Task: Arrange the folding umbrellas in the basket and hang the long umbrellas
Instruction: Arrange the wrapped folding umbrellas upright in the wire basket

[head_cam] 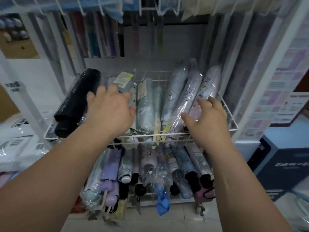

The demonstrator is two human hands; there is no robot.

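Nearest, low in view: tiled floor (175, 220) and lower basket (182, 200), packed w/ folding umbrellas (111, 164) side by side, handles toward camera; lilac, blue, black, pink, most in clear sleeves. Above that, two bare forearms (55, 173) reaching fwd into upper basket (143, 135), white wire. L hand (110, 113) palm down, fingers loosely spread, holding nothing, lying over a white-tagged sleeved umbrella (122, 79) just beside black folding umbrella (78, 101) at basket's left end. R hand (207, 119) palm down too, fingers & thumb splayed wide, gripping nothing, fingertips (199, 100) at the wrap of pink-lilac umbrella (211, 81) on far right; touching or just above, can't tell. Btwn the hands: pale blue umbrella (145, 108) lying flat, then lilac bear-print umbrella (189, 94) tilted up against back wire. Further back: long umbrellas (100, 39) hanging upright in a row, blurred. Topmost: white wire shelf (150, 9) w/ more wrapped stock. Off right, dark blue box (280, 164).
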